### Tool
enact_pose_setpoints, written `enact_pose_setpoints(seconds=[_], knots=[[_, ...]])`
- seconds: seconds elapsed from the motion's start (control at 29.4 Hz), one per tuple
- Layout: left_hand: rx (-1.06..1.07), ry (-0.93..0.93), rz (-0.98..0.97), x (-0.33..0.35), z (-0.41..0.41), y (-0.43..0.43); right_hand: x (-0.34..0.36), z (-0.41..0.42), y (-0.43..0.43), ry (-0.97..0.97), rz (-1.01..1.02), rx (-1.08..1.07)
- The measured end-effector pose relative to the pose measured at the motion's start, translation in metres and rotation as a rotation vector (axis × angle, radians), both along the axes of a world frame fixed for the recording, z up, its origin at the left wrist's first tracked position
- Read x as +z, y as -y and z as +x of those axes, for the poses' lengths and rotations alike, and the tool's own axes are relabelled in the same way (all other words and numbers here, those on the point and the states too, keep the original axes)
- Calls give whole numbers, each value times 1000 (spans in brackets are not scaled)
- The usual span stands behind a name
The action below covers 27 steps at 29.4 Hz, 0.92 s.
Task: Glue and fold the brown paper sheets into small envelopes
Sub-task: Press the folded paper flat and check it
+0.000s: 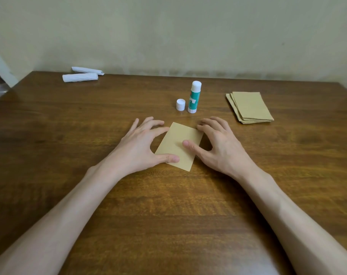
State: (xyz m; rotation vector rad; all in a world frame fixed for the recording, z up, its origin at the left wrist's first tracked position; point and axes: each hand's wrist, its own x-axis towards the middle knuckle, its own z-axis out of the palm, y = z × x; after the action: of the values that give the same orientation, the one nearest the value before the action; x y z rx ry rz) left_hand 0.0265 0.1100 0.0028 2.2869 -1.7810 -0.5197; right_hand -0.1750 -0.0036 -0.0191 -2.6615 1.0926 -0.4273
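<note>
On the table (69, 124), left hand (137, 147) and right hand (224, 149) press the brown sheet (177, 138), fingers (156, 123) spread; glue stick (194, 98) label illegible.

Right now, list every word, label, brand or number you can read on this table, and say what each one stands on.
No text here can be read.
glue stick: green label with white markings, too blurred to read.
cap: no print visible.
brown sheet under the hands: no print visible.
stack of brown sheets: no print visible.
white paper rolls: no print visible.
</note>
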Motion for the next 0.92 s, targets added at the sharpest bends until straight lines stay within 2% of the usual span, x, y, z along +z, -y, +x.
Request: enact_pose_setpoints(seconds=[0.17,0.27,0.44,0.51,0.58,0.68,0.75,0.82,0.92], knots=[[20,-31,20,2,-2,-1,2,6,0,89,60,-46],[33,-62,-7,2,-2,-2,10,6,0,252,219,-119],[82,-127,-20,-1,-2,-1,16,7,-1,537,370,-187],[129,-184,-82,0,-2,0,20,6,-4,683,529,-228],[189,-373,-219,3,-1,-2,24,5,-8,882,745,-241],[308,-833,-378,7,-3,-6,26,4,-10,1061,973,-285],[387,-961,-405,4,-1,-6,27,2,-8,1021,1056,-292],[421,-988,-399,3,1,-6,29,0,-4,892,1098,-247],[330,-969,-341,3,2,-6,33,-2,-5,710,1089,-167]])
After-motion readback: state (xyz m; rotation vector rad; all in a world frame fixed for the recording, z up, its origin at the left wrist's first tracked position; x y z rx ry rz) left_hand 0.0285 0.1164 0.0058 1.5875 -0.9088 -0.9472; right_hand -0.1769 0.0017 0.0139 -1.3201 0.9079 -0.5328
